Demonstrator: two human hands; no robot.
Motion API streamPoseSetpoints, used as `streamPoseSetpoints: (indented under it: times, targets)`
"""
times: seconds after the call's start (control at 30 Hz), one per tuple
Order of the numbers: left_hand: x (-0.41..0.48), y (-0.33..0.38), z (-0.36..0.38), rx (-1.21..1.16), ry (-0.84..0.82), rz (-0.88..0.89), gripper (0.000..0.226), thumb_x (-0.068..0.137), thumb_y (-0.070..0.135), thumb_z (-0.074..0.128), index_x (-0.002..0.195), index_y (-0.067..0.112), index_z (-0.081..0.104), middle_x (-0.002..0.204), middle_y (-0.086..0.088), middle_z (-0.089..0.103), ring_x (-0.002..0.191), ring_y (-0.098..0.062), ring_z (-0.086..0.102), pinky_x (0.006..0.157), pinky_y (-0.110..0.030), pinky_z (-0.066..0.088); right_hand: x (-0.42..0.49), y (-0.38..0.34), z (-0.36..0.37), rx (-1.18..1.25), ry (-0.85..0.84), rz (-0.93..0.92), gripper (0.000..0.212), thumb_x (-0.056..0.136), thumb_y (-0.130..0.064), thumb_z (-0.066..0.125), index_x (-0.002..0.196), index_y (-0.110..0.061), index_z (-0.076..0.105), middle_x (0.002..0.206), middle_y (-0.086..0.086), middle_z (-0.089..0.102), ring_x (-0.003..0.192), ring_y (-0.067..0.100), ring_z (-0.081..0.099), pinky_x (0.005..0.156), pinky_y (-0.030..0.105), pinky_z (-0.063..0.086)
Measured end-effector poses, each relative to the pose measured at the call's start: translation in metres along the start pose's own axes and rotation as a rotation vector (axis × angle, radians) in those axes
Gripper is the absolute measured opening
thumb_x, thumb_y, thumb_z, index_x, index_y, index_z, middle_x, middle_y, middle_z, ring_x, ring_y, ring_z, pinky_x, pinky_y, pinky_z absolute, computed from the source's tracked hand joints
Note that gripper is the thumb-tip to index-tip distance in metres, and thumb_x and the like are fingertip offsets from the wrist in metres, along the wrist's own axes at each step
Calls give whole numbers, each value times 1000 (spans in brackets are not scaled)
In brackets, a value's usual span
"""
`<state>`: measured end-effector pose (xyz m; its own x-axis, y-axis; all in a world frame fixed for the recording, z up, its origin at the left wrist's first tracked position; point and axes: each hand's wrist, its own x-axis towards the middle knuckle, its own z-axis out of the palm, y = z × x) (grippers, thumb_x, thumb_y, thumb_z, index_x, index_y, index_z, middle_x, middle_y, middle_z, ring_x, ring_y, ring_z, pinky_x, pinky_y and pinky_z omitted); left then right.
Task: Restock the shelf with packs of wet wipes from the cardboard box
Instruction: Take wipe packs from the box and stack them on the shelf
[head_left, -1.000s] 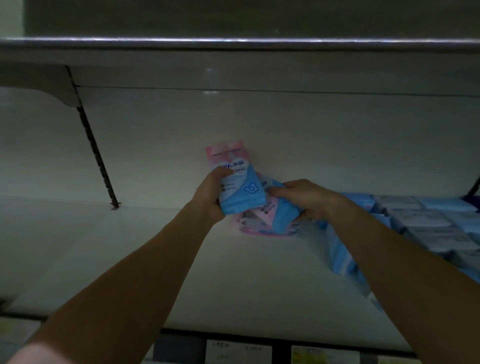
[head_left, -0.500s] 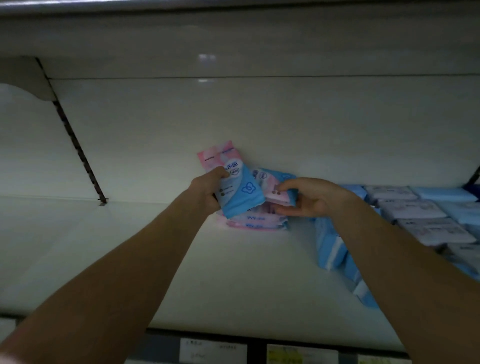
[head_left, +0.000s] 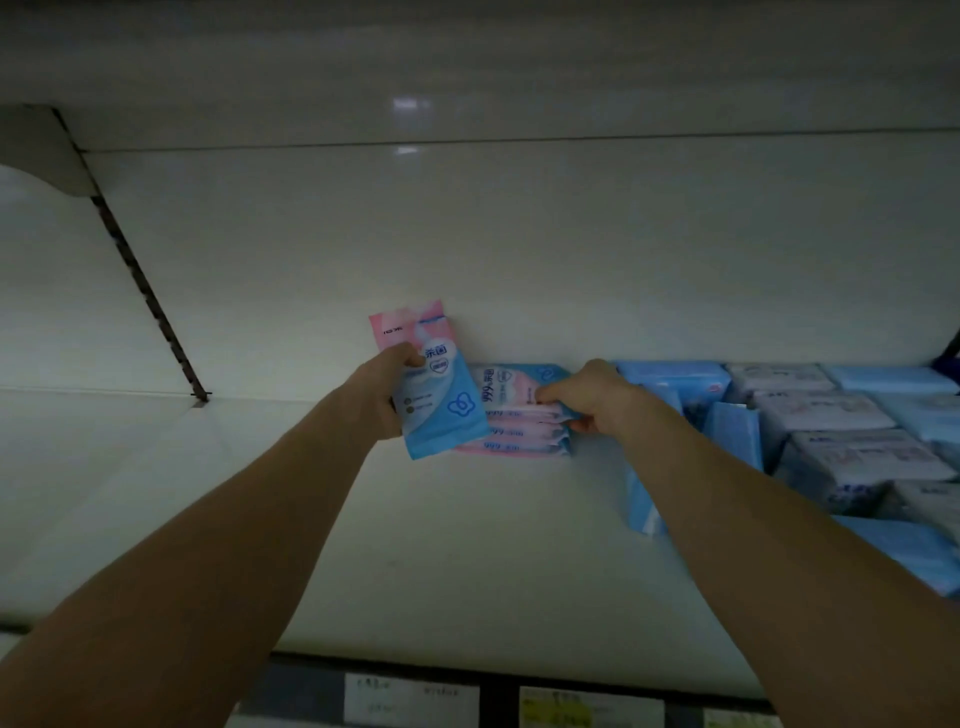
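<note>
My left hand (head_left: 382, 387) grips an upright pink-and-blue pack of wet wipes (head_left: 434, 384), thumb on its front, just above the white shelf (head_left: 415, 545). To its right a low stack of the same packs (head_left: 514, 431) lies flat against the back wall. My right hand (head_left: 592, 397) pinches the right end of the top pack of wet wipes (head_left: 511, 387) on that stack. The cardboard box is out of view.
Rows of blue and white packs (head_left: 831, 431) fill the shelf's right side, some standing on edge beside my right forearm. A slotted upright (head_left: 145, 291) and bracket are at the left. Price labels (head_left: 410, 704) line the shelf's front edge. Another shelf hangs overhead.
My right hand has laid its pack flat on top of the stack and still pinches its end. My left hand and its upright pack have stayed about where they were.
</note>
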<state>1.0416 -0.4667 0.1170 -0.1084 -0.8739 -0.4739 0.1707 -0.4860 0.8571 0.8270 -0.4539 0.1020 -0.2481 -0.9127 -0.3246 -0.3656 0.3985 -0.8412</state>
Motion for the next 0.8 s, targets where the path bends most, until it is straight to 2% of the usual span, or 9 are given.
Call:
streamPoseSetpoints:
  times: [0.1,0.2,0.3,0.4,0.47,0.53,0.57,0.67,0.8]
  targets:
    - [0,2,0,53,46,19,19,89,15,54,105,4,56,100,-19,64,80,-31,64,64,-40,56,0,0,1,-146,39,-43,37,81,-21,74,101,4,57,85,17,58,73,27,59,54,29,48]
    - [-3,5,-1,70,87,39,22,87,16,59,105,4,60,101,-18,66,79,-31,66,62,-38,58,-3,1,-2,-383,107,-119,59,81,-29,72,122,6,50,112,18,59,100,30,59,72,30,45]
    - [-10,8,4,-63,-15,46,16,91,14,56,102,3,60,101,-19,66,80,-31,65,61,-41,59,-11,-10,-3,-350,253,-325,38,90,-24,60,114,5,58,115,20,61,106,31,59,84,33,46]
    - [-15,9,15,-263,-85,78,17,92,6,53,107,2,58,105,-18,64,85,-29,64,66,-43,57,-28,-29,1,71,112,-351,32,90,-33,59,79,-3,62,84,18,68,75,25,63,67,30,49]
    - [-17,9,26,-289,-106,96,14,92,3,51,105,2,58,100,-17,63,84,-27,63,68,-40,54,-41,-35,4,237,-169,-216,30,90,-37,62,89,-7,63,88,13,70,74,23,68,64,29,55]
    - [-20,9,33,-251,-109,103,11,94,3,51,102,2,58,95,-16,64,82,-26,63,71,-38,52,-46,-34,5,291,-300,-169,16,90,-22,64,97,-8,63,89,13,70,68,19,69,58,28,57]
    - [-21,9,34,-233,-102,109,11,93,4,53,103,3,58,94,-16,64,82,-26,63,74,-39,53,-47,-33,2,343,-292,-162,5,90,-12,63,92,-8,62,84,12,68,61,15,68,52,25,56]
    - [-20,13,30,-155,25,155,7,90,11,61,91,5,57,87,-16,65,76,-27,65,64,-37,59,-41,-30,-12,405,-128,-133,17,88,2,59,75,-9,57,73,9,56,54,13,57,39,17,46]
    - [-19,18,24,108,165,189,8,88,6,61,82,3,57,77,-16,62,54,-23,63,40,-26,54,-35,-30,-26,287,-11,-114,12,88,3,55,88,-8,58,73,11,51,58,15,49,37,13,40]
